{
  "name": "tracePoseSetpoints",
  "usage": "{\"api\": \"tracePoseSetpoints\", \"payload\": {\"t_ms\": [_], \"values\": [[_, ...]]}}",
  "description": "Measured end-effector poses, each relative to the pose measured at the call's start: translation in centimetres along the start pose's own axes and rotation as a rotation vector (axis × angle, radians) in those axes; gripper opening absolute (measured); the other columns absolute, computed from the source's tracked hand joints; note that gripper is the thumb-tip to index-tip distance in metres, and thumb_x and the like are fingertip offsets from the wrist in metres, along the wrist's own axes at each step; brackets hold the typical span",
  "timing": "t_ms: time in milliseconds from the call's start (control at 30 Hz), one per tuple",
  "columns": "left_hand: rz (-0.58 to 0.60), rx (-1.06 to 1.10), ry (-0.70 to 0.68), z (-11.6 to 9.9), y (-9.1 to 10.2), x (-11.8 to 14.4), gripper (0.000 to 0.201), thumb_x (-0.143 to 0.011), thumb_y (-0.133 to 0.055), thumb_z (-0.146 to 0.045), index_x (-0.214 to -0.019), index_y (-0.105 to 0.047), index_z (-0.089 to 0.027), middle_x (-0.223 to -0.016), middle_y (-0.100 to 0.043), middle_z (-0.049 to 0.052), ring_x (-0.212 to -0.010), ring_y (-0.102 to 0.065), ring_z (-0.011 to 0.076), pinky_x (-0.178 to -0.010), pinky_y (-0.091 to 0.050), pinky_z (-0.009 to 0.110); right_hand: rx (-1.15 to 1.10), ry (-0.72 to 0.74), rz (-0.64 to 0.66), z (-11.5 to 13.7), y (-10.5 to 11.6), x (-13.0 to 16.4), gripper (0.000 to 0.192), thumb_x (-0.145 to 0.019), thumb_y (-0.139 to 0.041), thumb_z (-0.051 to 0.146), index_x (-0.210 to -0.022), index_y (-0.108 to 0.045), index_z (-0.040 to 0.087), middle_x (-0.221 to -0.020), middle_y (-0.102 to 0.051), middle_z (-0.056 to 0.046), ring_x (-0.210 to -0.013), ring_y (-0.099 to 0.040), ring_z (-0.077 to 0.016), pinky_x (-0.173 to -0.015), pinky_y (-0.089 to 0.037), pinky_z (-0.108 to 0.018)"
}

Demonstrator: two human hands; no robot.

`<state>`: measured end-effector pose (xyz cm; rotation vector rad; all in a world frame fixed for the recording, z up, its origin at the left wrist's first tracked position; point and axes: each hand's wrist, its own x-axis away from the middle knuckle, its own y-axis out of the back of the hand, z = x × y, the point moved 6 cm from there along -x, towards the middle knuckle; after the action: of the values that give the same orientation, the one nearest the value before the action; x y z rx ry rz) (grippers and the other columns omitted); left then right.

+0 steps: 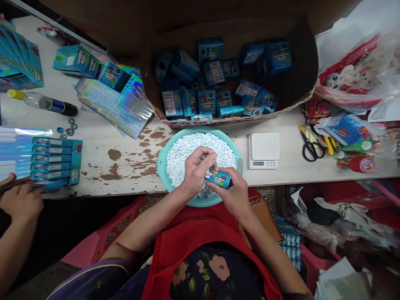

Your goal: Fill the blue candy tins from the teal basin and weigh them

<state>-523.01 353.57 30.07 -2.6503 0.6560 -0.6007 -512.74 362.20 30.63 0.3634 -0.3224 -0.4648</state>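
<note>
A teal basin (162, 160) full of small white candies (187, 150) sits at the table's near edge in front of me. My right hand (233, 191) holds a small blue "Caramelo Macizo" box (219, 179) over the basin's near side. My left hand (196, 168) is cupped with its fingers closed at the box's open end, and white candies show under its fingertips. Behind the basin a big cardboard carton (300, 79) holds several of the same blue boxes (206, 101).
A small white scale (263, 150) stands right of the basin. Scissors (308, 146), tape rolls and plastic bags crowd the right. Holographic pouches (112, 104), a bottle (43, 102) and flat blue cartons (53, 160) lie left, where another person's hand (20, 202) rests.
</note>
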Motion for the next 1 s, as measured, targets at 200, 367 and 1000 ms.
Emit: {"api": "tracePoseSetpoints", "payload": {"t_ms": [200,367,1000], "values": [[-0.046,0.035,-0.02,-0.8,-0.2,0.8,0.017,-0.09,-0.059,-0.033,-0.081,-0.058,-0.018,-0.057,-0.056,-0.003,-0.05,-0.055,0.0103,-0.054,-0.047,0.024,-0.034,0.098,-0.052,1.0,0.6,0.6,0.035,-0.072,-0.082,0.031,-0.101,-0.065,0.024,-0.094,-0.066,-0.001,-0.087,-0.064,-0.0173,-0.079,-0.052,-0.03],[-0.068,-0.047,-0.151,-2.6,-1.0,1.9,0.017,-0.091,-0.058,-0.032,-0.082,-0.06,-0.018,-0.066,-0.06,0.0,-0.061,-0.061,0.0124,-0.062,-0.052,0.027,-0.019,0.186,-0.057,2.1,0.8,1.3,0.036,-0.073,-0.081,0.032,-0.104,-0.064,0.026,-0.1,-0.067,-0.003,-0.095,-0.064,-0.0202,-0.083,-0.053,-0.035],[-0.142,-0.526,-0.286,-1.0,2.8,-2.2,0.022,-0.091,-0.054,-0.037,-0.079,-0.061,-0.019,-0.062,-0.059,-0.002,-0.057,-0.055,0.0122,-0.058,-0.043,0.025,-0.176,0.181,-0.035,-0.4,2.5,2.6,0.039,-0.069,-0.084,0.026,-0.105,-0.066,0.027,-0.102,-0.067,-0.003,-0.097,-0.065,-0.019,-0.084,-0.056,-0.034]]}}
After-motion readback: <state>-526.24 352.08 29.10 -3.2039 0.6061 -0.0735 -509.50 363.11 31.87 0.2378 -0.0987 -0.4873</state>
